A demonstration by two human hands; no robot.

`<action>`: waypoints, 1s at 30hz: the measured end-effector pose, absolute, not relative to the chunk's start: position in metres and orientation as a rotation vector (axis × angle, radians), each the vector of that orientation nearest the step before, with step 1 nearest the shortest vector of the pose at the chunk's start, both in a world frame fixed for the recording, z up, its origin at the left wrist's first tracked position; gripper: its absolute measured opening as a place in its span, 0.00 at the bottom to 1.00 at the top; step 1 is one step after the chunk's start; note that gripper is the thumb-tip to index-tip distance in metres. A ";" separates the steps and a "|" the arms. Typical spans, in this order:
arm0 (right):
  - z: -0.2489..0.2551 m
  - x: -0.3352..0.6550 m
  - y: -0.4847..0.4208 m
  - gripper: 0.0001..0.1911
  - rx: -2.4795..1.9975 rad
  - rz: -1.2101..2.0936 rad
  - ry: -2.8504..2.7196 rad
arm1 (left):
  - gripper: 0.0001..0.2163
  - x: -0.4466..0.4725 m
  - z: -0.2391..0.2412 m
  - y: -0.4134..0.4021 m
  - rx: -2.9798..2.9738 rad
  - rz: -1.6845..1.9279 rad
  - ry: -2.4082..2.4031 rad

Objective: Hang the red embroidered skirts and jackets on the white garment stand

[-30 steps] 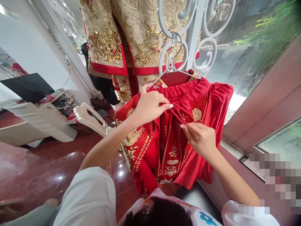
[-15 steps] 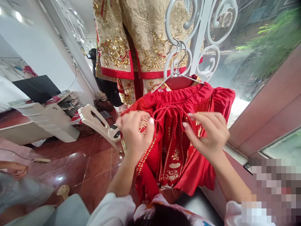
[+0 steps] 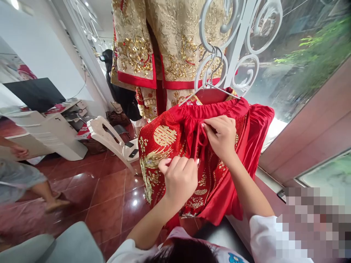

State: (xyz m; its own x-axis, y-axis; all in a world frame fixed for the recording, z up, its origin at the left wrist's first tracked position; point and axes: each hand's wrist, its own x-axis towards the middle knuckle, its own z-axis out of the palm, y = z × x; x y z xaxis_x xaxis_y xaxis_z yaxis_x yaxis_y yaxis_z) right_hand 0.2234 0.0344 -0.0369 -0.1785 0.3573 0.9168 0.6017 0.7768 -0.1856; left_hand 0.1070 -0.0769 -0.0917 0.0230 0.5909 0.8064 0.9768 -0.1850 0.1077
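Observation:
A red skirt [image 3: 164, 142] with gold embroidery hangs from a wire hanger [image 3: 211, 84] hooked on a white scrolled metal stand [image 3: 241, 33]. A thin red drawstring [image 3: 197, 140] dangles from its gathered waistband. My right hand [image 3: 221, 137] pinches the drawstring just below the waistband. My left hand [image 3: 179, 177] is lower, fingers curled, pulling the cord's lower end down against the skirt front. Behind the skirt hangs a cream and gold embroidered jacket [image 3: 170, 40] with red trim.
A white plastic chair [image 3: 109, 140] with a phone on its seat stands left of the skirt. Further left are a white desk [image 3: 46, 135] and a dark monitor [image 3: 35, 95]. Another person's legs [image 3: 30, 182] are at the left edge on the red tiled floor. A window fills the right.
My right hand rose to the waistband and pinched the cord. My left hand dropped below it, drawing the cord down. A person's legs have come into view at left.

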 end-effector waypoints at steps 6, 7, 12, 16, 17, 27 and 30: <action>-0.037 0.229 0.036 0.09 -0.739 -0.249 -1.871 | 0.15 0.113 -0.107 -0.057 -1.958 -0.915 -1.756; -0.038 0.232 0.035 0.09 -0.713 -0.247 -1.872 | 0.15 0.110 -0.105 -0.058 -1.999 -0.914 -1.782; -0.047 0.249 0.023 0.11 -0.652 -0.314 -1.711 | 0.13 0.097 -0.072 -0.076 -1.811 -1.157 -1.759; -0.060 0.253 0.020 0.10 -0.713 -0.456 -1.620 | 0.14 0.110 -0.052 -0.060 -1.604 -1.190 -1.636; -0.062 0.253 0.020 0.08 -0.710 -0.488 -1.600 | 0.13 0.114 -0.050 -0.052 -1.627 -1.134 -1.634; -0.051 0.266 0.009 0.07 -0.759 0.163 -1.654 | 0.07 0.104 -0.050 -0.042 -1.668 -0.993 -1.596; -0.044 0.278 0.009 0.07 -0.766 0.518 -1.533 | 0.08 0.090 -0.038 -0.049 -1.633 -1.184 -1.557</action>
